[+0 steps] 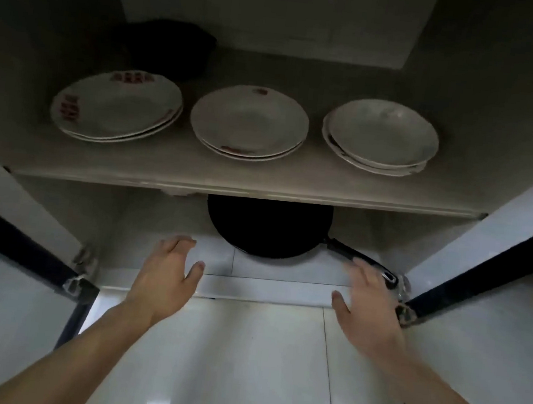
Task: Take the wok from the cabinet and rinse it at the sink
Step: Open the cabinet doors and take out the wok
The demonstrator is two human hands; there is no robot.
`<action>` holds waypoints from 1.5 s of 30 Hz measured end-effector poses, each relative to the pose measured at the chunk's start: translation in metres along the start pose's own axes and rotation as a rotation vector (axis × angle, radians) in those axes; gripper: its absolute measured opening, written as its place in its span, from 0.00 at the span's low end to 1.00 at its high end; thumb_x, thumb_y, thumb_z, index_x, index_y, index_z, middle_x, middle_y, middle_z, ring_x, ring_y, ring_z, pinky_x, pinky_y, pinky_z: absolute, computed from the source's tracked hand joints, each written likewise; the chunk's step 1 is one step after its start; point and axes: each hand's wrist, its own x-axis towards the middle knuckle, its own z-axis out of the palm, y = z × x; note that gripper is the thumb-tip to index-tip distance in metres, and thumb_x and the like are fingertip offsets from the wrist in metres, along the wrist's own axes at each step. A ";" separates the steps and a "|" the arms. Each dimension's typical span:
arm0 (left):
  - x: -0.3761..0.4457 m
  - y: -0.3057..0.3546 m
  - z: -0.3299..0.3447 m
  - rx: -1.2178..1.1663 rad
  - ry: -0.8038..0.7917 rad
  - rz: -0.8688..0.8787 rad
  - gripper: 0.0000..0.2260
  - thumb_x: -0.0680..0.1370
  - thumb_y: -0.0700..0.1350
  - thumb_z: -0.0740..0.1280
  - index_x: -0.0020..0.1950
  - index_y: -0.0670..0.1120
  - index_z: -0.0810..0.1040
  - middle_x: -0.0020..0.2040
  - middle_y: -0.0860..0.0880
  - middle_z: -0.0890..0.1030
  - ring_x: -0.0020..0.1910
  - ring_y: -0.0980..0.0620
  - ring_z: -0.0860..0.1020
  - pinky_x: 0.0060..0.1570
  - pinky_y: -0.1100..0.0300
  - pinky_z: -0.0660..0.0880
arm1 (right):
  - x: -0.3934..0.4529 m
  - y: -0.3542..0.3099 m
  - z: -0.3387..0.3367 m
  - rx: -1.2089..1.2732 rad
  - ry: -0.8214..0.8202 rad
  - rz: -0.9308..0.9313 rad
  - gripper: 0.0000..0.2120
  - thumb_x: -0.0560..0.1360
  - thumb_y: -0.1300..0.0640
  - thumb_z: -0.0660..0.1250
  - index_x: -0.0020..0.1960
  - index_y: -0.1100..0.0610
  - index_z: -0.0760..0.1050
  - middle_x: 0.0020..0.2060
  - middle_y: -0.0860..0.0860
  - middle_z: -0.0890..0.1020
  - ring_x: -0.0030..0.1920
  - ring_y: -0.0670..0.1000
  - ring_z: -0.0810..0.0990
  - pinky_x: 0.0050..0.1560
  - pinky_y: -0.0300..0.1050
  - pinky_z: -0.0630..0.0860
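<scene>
The left hand [168, 274] has its fingers [182, 242] spread a little and loosely curled, thumb [197, 268] held out to the side, gripping nothing; it hovers over the pale front edge of the lower compartment, at about 8 o'clock from the wok. The right hand [367, 306] is likewise empty-palmed, fingers apart and blurred, with the fingertips [355, 264] reaching just up to the wok's handle [350, 251] — whether they touch it I cannot tell. That handle is dark, with a light-trimmed end [388, 277], and runs out from the pan toward 4 o'clock, ending near the hinge [403, 310] of the right door [489, 261]. The wok [267, 228] itself is black and round, sitting on the floor of the lower compartment of the cabinet [293, 185], its far half hidden under the shelf above. Both bare forearms come in from the bottom corners over a glossy white tiled floor [225, 362]. The left door [9, 230] stands swung open at 9 o'clock, dark-edged like the right one. On the shelf above, three small stacks of white plates sit in a row: the left stack [117, 107] at 10 o'clock from the wok with red markings, the middle stack [249, 122] at 12 o'clock, the right stack [380, 136] at 2 o'clock. Behind the left stack — deep in shadow — is a dark rounded object [166, 46] I cannot identify.
</scene>
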 end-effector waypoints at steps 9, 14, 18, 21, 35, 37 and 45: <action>0.059 -0.017 0.051 0.076 0.131 0.105 0.22 0.79 0.50 0.62 0.72 0.43 0.68 0.68 0.45 0.70 0.67 0.44 0.65 0.67 0.52 0.64 | 0.053 0.026 0.059 -0.041 0.140 -0.068 0.27 0.76 0.53 0.65 0.73 0.59 0.63 0.71 0.56 0.65 0.71 0.56 0.62 0.71 0.51 0.60; 0.072 -0.029 0.074 0.158 0.163 0.200 0.22 0.79 0.51 0.62 0.70 0.44 0.69 0.65 0.46 0.72 0.62 0.46 0.68 0.64 0.54 0.67 | 0.063 0.038 0.084 -0.062 0.178 -0.116 0.27 0.75 0.53 0.65 0.72 0.59 0.64 0.70 0.56 0.66 0.71 0.56 0.63 0.71 0.53 0.63; 0.080 -0.041 0.085 0.166 0.170 0.228 0.21 0.79 0.52 0.62 0.68 0.44 0.70 0.63 0.46 0.73 0.60 0.46 0.69 0.62 0.53 0.69 | 0.067 0.047 0.097 -0.104 0.178 -0.124 0.27 0.75 0.52 0.65 0.72 0.58 0.64 0.71 0.55 0.66 0.71 0.56 0.63 0.71 0.52 0.63; 0.087 -0.046 0.089 0.135 0.185 0.236 0.19 0.78 0.50 0.63 0.68 0.45 0.71 0.64 0.48 0.73 0.62 0.47 0.69 0.63 0.53 0.69 | 0.074 0.051 0.101 -0.141 0.178 -0.135 0.27 0.76 0.52 0.64 0.72 0.57 0.64 0.71 0.55 0.67 0.71 0.55 0.63 0.71 0.51 0.63; 0.132 -0.048 0.133 0.138 0.270 0.506 0.10 0.71 0.38 0.74 0.50 0.45 0.82 0.48 0.49 0.80 0.46 0.46 0.78 0.38 0.53 0.79 | 0.111 0.080 0.131 -0.351 0.176 -0.090 0.32 0.71 0.50 0.69 0.71 0.62 0.67 0.66 0.57 0.72 0.66 0.59 0.70 0.69 0.57 0.65; 0.131 -0.049 0.137 0.137 0.282 0.532 0.11 0.69 0.37 0.75 0.50 0.46 0.82 0.46 0.50 0.79 0.45 0.48 0.78 0.35 0.54 0.78 | 0.114 0.086 0.133 -0.363 0.194 -0.109 0.32 0.69 0.52 0.70 0.70 0.62 0.68 0.65 0.57 0.73 0.64 0.59 0.71 0.67 0.57 0.66; 0.139 -0.059 0.157 0.149 0.359 0.600 0.03 0.75 0.40 0.68 0.48 0.44 0.79 0.44 0.49 0.77 0.42 0.46 0.75 0.32 0.50 0.75 | 0.125 0.096 0.135 -0.348 0.288 -0.106 0.35 0.60 0.72 0.71 0.66 0.56 0.72 0.58 0.57 0.76 0.53 0.60 0.75 0.54 0.56 0.72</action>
